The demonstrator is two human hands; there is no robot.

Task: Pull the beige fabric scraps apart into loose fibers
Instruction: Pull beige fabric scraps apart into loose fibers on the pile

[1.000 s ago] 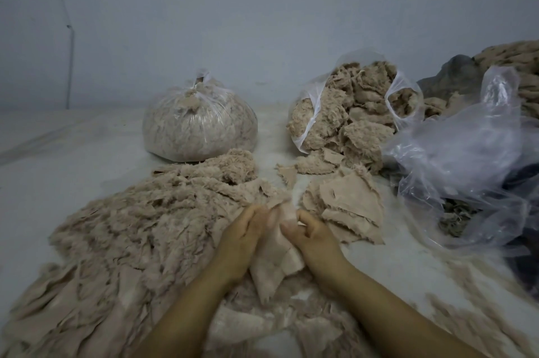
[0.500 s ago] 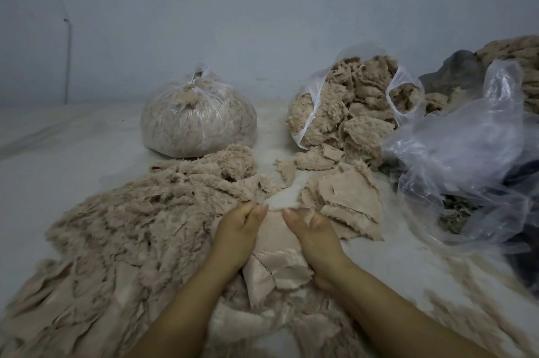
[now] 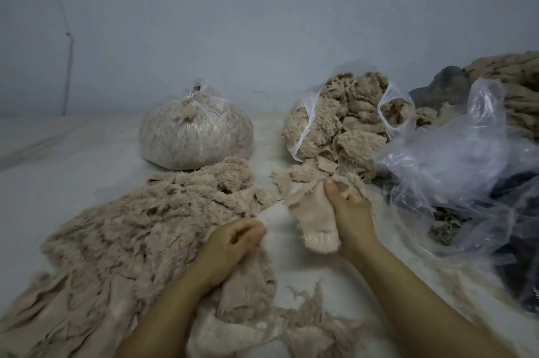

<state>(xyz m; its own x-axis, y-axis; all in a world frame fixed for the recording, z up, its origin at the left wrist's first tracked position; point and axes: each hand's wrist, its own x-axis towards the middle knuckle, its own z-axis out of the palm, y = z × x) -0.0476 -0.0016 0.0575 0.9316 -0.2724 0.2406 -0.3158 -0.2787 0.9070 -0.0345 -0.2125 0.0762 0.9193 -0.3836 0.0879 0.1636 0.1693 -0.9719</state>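
Observation:
My right hand (image 3: 351,209) grips a beige fabric scrap (image 3: 313,214) with frayed edges and holds it up to the right of centre. My left hand (image 3: 233,244) lies lower and to the left, apart from the scrap, at the edge of a big pile of loose beige fibers (image 3: 131,226). Its fingers are curled; motion blur hides whether they pinch any fibers. More torn beige pieces (image 3: 245,287) lie under and in front of my left wrist.
A tied clear bag of fibers (image 3: 195,133) stands at the back centre. An open bag of beige scraps (image 3: 341,124) spills out beside it. Crumpled clear plastic (image 3: 466,168) covers the right side, with dark cloth (image 3: 449,86) and a beige heap (image 3: 519,77) behind it.
Both hands held the scrap together before. Now my right hand has carried it up and to the right, and my left hand has come off it and dropped toward the fiber pile.

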